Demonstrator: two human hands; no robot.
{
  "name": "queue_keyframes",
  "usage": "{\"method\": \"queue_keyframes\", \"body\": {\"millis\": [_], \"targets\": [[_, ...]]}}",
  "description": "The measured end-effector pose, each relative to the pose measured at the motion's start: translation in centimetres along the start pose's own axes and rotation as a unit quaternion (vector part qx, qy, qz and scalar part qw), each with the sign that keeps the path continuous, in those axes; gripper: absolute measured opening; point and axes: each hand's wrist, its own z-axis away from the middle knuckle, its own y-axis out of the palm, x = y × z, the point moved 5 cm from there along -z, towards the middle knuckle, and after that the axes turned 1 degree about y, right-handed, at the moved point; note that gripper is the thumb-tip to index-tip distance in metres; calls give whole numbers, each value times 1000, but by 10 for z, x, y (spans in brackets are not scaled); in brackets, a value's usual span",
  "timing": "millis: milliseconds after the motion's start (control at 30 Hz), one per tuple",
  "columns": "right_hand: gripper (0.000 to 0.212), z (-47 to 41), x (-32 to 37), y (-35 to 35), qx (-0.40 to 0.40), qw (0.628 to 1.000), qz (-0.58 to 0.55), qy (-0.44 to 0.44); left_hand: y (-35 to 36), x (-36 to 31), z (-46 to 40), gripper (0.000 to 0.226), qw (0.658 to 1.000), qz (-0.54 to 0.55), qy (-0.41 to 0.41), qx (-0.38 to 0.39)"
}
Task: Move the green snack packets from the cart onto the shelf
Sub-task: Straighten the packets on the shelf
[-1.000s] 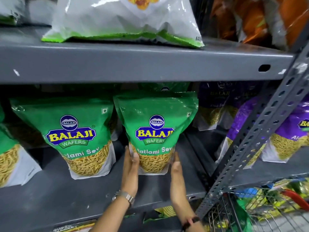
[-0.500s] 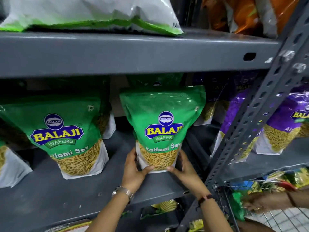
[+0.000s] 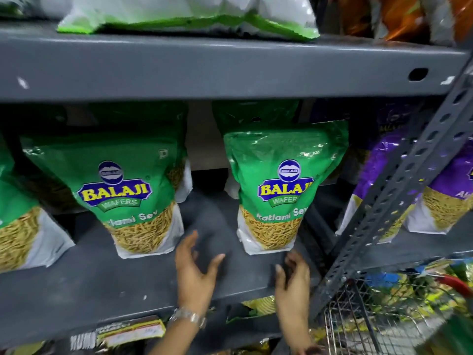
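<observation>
At the far left edge of the frame a green packet (image 3: pixel 15 226) is partly cut off; a second (image 3: pixel 133 196) stands beside it, and a third (image 3: pixel 279 190) stands right of centre, all on the grey shelf (image 3: pixel 102 278). Below them the left hand (image 3: pixel 195 275) and right hand (image 3: pixel 293 280) are both open and empty. Two purple packets (image 3: pixel 378 180) stand at right, with the wire cart (image 3: pixel 371 324) lower right

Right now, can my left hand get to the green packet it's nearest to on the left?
Probably yes: the left hand is open and empty, with bare shelf between it and that green packet.
</observation>
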Motion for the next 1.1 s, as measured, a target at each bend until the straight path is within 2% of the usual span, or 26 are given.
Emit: {"method": "queue_keyframes", "body": {"millis": [33, 100, 167, 200, 233, 300, 367, 400, 500, 633, 833, 933, 1000, 1067, 1100], "targets": [[33, 14, 7, 13, 21, 999, 19, -26, -25, 5, 1, 64, 1000, -8, 7, -29], [30, 36, 23, 49, 111, 991, 34, -67, -75, 14, -3, 60, 996, -26, -1, -84], [39, 45, 41, 92, 217, 971, 37, -91, -118, 27, -20, 74, 991, -50, -28, -125], [50, 43, 49, 111, 259, 960, 37, -95, -133, 36, -33, 80, 990, -58, -47, -121], [62, 39, 57, 131, 295, 950, 34, -94, -144, 43, -47, 86, 991, -66, -68, -94], [82, 28, 69, 161, 347, 934, 28, -83, -147, 51, -72, 94, 993, -65, -95, 20], [85, 17, 77, 181, 375, 925, -1, -61, -141, 55, -85, 88, 987, -37, -104, 119], [76, 14, 78, 186, 381, 923, -13, -51, -138, 57, -88, 83, 983, -36, -109, 140], [52, 15, 77, 189, 379, 924, -18, -39, -135, 64, -89, 75, 983, -53, -124, 121], [50, 20, 67, 173, 375, 926, -12, -41, -133, 63, -72, 69, 983, -68, -127, 118], [53, 28, 60, 149, 372, 927, -12, -36, -123, 52, -49, 73, 983, -72, -118, 123], [72, 32, 66, 144, 365, 929, -41, -38, -122, 46, -46, 80, 983, -78, -111, 124], [78, 38, 63, 135, 293, 955, -32, -9, -127, 44, -42, 87, 986, -73, -97, 113], [51, 51, 56, 123, 176, 983, -43, 30, -145, 44, -37, 83, 991, -90, -78, 69], [36, 61, 54, 121, 147, 987, -63, 35, -159, 47, -34, 75, 992, -102, -72, 35]]}}
